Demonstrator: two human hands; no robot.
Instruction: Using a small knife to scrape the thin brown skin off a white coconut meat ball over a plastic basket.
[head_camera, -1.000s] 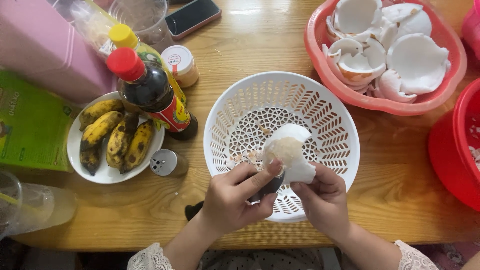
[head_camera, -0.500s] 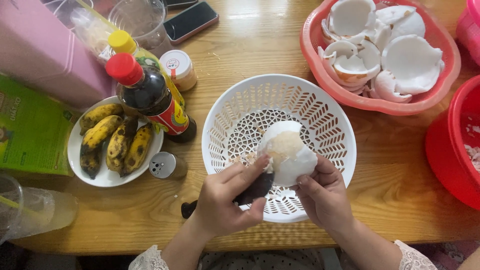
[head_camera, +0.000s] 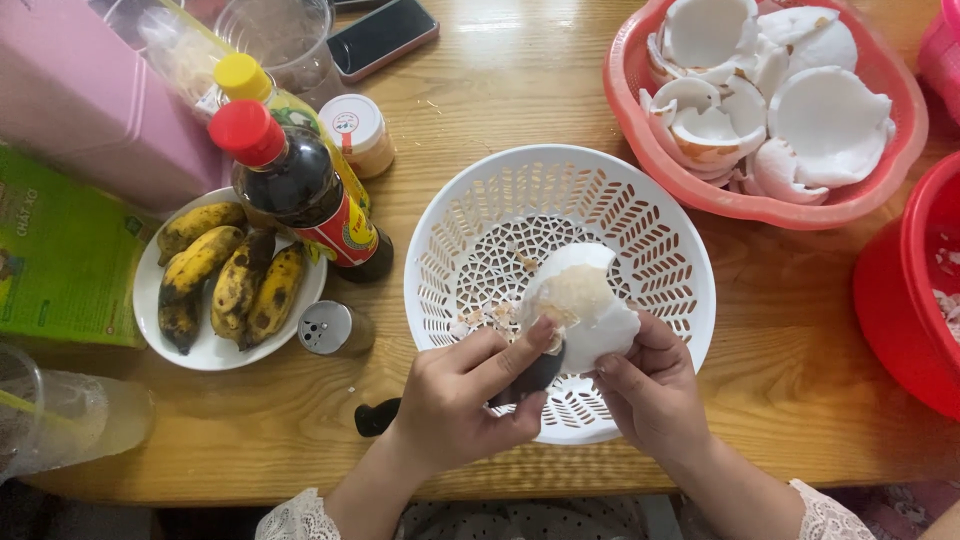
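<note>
My right hand (head_camera: 655, 395) grips a white piece of coconut flesh (head_camera: 580, 300) over the near side of a white perforated colander (head_camera: 470, 230). My left hand (head_camera: 465, 400) holds a dark-handled tool (head_camera: 530, 378) whose black handle end (head_camera: 375, 417) sticks out to the left; its thumb presses against the coconut piece. Small shavings lie in the bottom of the colander. The working end of the tool is hidden behind the coconut.
A pink basket (head_camera: 640, 160) of white coconut pieces stands at the back right, a red tub (head_camera: 900, 300) at the right edge. Left: a plate of spotted bananas (head_camera: 215, 275), a dark sauce bottle (head_camera: 300, 190), a small shaker (head_camera: 330, 328), jars, a phone (head_camera: 380, 35), a green box (head_camera: 60, 250).
The hands and the coconut piece have stayed over the colander; the piece has turned slightly and the left thumb has shifted along its edge.
</note>
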